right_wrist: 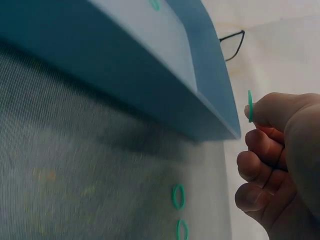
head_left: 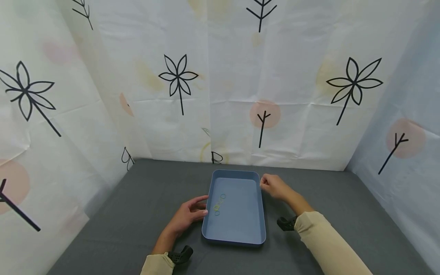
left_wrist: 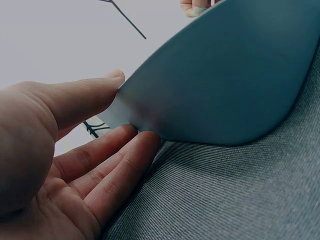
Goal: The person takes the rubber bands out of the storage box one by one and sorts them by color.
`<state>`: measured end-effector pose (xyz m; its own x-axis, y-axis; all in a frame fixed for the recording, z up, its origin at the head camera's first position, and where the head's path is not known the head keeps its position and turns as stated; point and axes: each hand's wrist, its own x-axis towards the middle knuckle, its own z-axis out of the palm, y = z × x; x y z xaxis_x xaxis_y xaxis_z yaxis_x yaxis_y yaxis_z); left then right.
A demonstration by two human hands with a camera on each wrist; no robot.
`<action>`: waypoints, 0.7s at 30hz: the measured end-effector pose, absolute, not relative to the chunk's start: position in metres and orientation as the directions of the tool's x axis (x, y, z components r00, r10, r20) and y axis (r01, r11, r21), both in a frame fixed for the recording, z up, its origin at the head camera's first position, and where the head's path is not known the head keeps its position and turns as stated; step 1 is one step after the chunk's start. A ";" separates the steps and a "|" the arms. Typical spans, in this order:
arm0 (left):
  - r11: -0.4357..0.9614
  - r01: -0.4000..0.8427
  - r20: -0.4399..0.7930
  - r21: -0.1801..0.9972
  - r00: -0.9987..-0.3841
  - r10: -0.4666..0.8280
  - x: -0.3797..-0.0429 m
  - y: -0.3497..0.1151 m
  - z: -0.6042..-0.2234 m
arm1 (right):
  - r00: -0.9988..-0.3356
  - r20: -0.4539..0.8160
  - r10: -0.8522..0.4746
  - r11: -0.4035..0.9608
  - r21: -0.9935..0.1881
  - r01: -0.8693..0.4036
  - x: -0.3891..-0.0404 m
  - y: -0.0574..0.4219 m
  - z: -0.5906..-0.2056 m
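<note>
A blue tray (head_left: pixel 237 229) lies on the dark grey tabletop. My left hand (head_left: pixel 188 215) touches its left side from outside; in the left wrist view the thumb (left_wrist: pixel 95 95) meets the rim and the fingertips (left_wrist: pixel 147 142) rest lower on the wall. Just past the tray's far right side, my right hand (head_left: pixel 275 186) pinches a small green rubber band (right_wrist: pixel 250 106) between thumb and forefinger, the other fingers curled. Inside the tray, toward the left, lie several small rubber bands, among them a yellow one (head_left: pixel 216 207) and a teal one (head_left: pixel 217 213).
Two green rubber bands, one here (right_wrist: pixel 178 197), lie on the tabletop (right_wrist: pixel 75 150) beside the tray in the right wrist view. White patterned cloth (head_left: pixel 233 76) hangs behind and on both sides. Each wrist wears a dark device (head_left: pixel 286 224).
</note>
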<state>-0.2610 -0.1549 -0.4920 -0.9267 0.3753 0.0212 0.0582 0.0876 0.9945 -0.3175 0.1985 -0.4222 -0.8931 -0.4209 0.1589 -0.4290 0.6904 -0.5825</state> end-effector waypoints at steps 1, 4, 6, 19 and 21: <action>0.086 0.054 0.018 0.995 -0.927 0.374 -0.261 -0.155 -0.492 | -0.894 0.164 -0.416 0.691 -0.583 -0.428 -0.317 0.201 -0.423; 0.085 0.055 0.019 0.995 -0.927 0.374 -0.260 -0.155 -0.491 | -0.894 0.176 -0.412 0.689 -0.582 -0.432 -0.317 0.209 -0.427; 0.087 0.059 0.022 0.994 -0.927 0.374 -0.260 -0.155 -0.491 | -0.896 0.184 -0.404 0.692 -0.579 -0.431 -0.317 0.215 -0.430; 0.103 0.057 0.014 0.993 -0.929 0.371 -0.261 -0.155 -0.492 | -0.909 0.202 -0.364 0.709 -0.572 -0.411 -0.311 0.241 -0.447; 0.106 0.057 0.014 0.993 -0.929 0.370 -0.261 -0.154 -0.491 | -0.910 0.203 -0.361 0.715 -0.567 -0.410 -0.311 0.244 -0.449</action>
